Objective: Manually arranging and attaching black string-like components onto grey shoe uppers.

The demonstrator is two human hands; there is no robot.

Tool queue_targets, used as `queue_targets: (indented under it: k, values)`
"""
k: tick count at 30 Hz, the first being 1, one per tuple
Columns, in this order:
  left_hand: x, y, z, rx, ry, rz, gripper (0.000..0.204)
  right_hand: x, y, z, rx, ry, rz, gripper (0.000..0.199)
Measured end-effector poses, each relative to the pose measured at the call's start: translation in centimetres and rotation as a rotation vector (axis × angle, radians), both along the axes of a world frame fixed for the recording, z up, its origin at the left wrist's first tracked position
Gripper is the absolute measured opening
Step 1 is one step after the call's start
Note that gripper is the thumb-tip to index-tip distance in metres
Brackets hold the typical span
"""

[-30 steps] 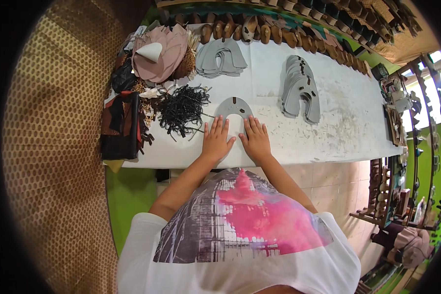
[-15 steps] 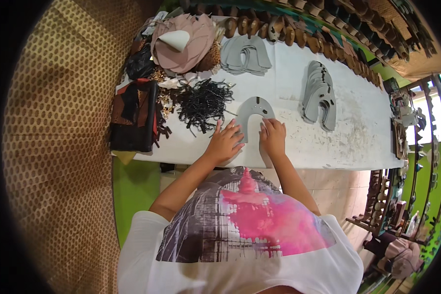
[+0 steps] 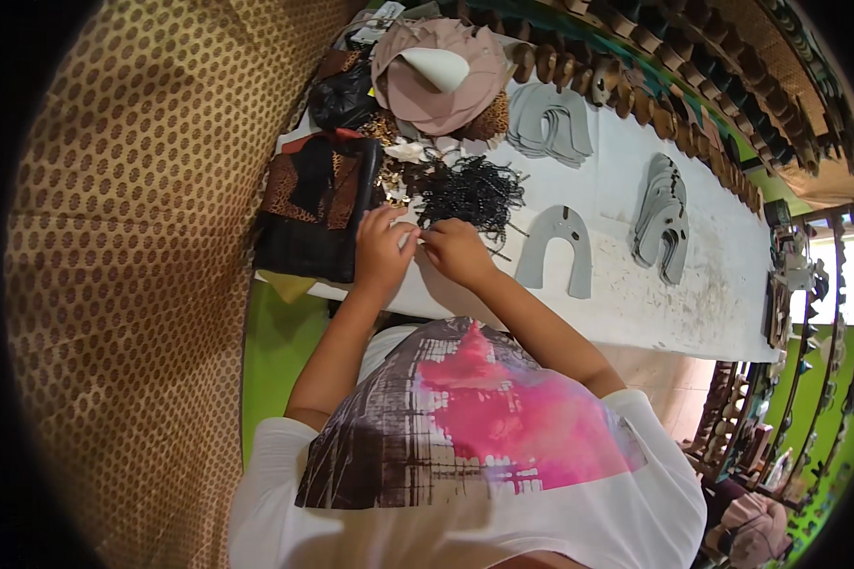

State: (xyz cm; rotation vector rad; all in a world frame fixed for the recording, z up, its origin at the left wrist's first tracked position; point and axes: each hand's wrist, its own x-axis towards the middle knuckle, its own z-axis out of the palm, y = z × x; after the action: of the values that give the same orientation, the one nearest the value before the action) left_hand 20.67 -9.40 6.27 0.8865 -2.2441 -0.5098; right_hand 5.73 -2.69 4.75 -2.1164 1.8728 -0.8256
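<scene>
My left hand (image 3: 381,251) and my right hand (image 3: 457,252) meet fingertip to fingertip over the table, in front of a pile of thin black strips (image 3: 470,194). Both hands are closed in a pinch; whatever lies between the fingertips is too small to make out. To the right of my right hand, a grey U-shaped piece (image 3: 539,248) lies flat by itself, with small dark patches on its curve. Farther right is an overlapping stack of similar grey pieces (image 3: 662,213), also marked with dark patches. Plain grey pieces (image 3: 548,123) form another stack behind.
A black folded item (image 3: 299,242) with leopard-print scraps lies at the left table edge. Behind stands a pile of pinkish petal-like pieces (image 3: 436,76) topped by a white cone. Shoe lasts (image 3: 626,98) line the back edge. A patterned curtain (image 3: 152,247) hangs left.
Both hands have left the single grey U-shaped piece and moved left together, in front of the black strips. The view has shifted, so the tabletop things appear farther right.
</scene>
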Motion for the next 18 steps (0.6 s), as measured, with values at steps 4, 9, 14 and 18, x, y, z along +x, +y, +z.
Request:
queue_targets:
  k: [4, 9, 14, 18]
  values:
    - [2.4, -1.9, -0.6, -0.019, -0.012, 0.103, 0.01, 2.9, -2.1, -0.7, 0.006, 0.039, 0.039, 0.015]
    - [3.9, -3.4, -1.2, 0.001, 0.01, 0.065, 0.009, 3.7, -3.2, -1.5, 0.134, 0.055, 0.026, 0.016]
    - [3.4, -3.7, -1.3, 0.036, 0.076, -0.048, 0.009, 2.7, -3.1, -1.1, 0.166, -0.281, -0.032, 0.013]
    - [1.9, -3.2, -1.0, 0.087, 0.038, -0.106, 0.01, 1.9, -1.1, 1.0, 0.077, -0.492, -0.198, 0.011]
